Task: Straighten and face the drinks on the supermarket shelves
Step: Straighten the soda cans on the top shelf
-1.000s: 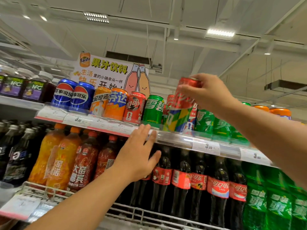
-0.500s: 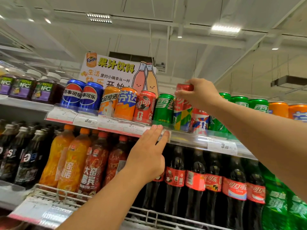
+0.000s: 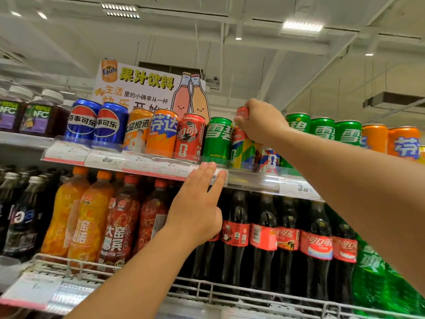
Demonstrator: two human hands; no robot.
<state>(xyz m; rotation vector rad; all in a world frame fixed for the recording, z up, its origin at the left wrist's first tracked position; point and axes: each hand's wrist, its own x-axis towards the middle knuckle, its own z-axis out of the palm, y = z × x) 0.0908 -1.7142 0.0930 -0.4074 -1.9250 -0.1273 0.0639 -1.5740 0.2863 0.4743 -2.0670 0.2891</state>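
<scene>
On top shelf [image 3: 253,180] | right hand [image 3: 262,124] grips can [image 3: 241,143] | left hand [image 3: 197,203] flat on edge

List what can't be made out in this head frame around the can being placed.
- Multicolour can: upper label, hidden by right hand, head view.
- Price tag: digits covered by left hand fingers.
- Can behind right wrist: mostly hidden.
- Orange can: partly cut off by the right edge.
- Lower-shelf tag: blurred.

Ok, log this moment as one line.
right hand grips red can top, can on top shelf | left hand flat on shelf edge
</scene>
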